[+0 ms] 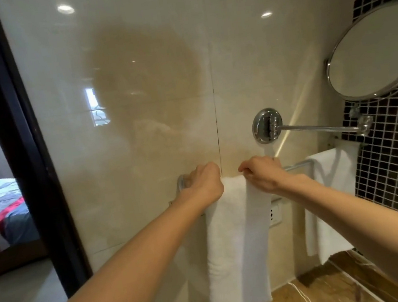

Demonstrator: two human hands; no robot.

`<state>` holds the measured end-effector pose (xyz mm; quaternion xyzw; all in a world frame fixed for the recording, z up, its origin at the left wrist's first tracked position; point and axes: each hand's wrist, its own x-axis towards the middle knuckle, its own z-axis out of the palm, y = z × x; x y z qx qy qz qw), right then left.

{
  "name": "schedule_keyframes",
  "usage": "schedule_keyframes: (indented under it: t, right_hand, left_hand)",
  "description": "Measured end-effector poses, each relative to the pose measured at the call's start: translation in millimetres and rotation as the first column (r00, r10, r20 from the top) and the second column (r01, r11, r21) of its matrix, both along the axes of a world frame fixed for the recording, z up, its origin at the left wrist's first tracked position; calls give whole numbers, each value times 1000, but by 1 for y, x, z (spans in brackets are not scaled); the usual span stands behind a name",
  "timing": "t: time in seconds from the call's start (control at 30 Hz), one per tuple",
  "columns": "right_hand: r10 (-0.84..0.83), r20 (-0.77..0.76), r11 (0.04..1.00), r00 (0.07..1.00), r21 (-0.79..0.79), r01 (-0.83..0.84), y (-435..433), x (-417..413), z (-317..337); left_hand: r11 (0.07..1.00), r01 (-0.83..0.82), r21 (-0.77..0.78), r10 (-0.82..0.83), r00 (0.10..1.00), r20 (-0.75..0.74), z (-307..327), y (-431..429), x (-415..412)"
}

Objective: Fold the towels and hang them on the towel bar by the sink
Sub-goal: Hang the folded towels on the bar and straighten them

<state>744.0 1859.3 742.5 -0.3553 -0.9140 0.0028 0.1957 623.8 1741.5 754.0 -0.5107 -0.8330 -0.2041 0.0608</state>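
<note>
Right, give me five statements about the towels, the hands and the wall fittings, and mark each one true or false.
1. The left hand and the right hand hold the top of the white towel on the towel bar. True.
2. A second towel hangs at the right end of the bar. True.
3. The round mirror lies flat on the counter. False: it sits on a chrome arm fixed to the wall.
4. The towel under the hands is dark blue. False: it is white.
5. A bed shows through the doorway on the left. True.
</note>
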Motion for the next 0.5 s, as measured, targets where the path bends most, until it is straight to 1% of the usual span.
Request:
schedule_keyframes:
  t: [0.03, 0.1, 0.17, 0.23, 0.27, 0.4, 0.5]
  right_hand:
    - [7, -3, 995, 1000, 102, -7, -5, 1, -1]
    - [98, -33, 967, 995, 240, -88, -19, 0, -2]
    - [189, 4, 943, 982, 277, -183, -35, -2, -5]
    - [211, 58, 944, 976, 246, -219, -45, -4, -8]
    - [214, 59, 947, 975, 231, -222, -47, -4, -9]
    - [235, -34, 963, 971, 141, -228, -48, -2, -14]
    - [231, -34, 970, 972, 91, -227, -47, -3, -15]
  left_hand:
    - [1000, 5, 1, -5, 998, -63, -2, -1, -1]
    - [999, 14, 48, -7, 988, -155, -6, -3, -3]
    - [993, 36, 117, -14, 983, -184, -10, -5, -3]
    - [986, 55, 159, -25, 983, -183, -15, -9, -2]
    - [984, 63, 166, -31, 982, -186, -17, -11, -2]
    - [969, 138, 206, -90, 969, -229, -24, -24, 2]
    - [950, 191, 246, -124, 956, -266, -31, -35, 6]
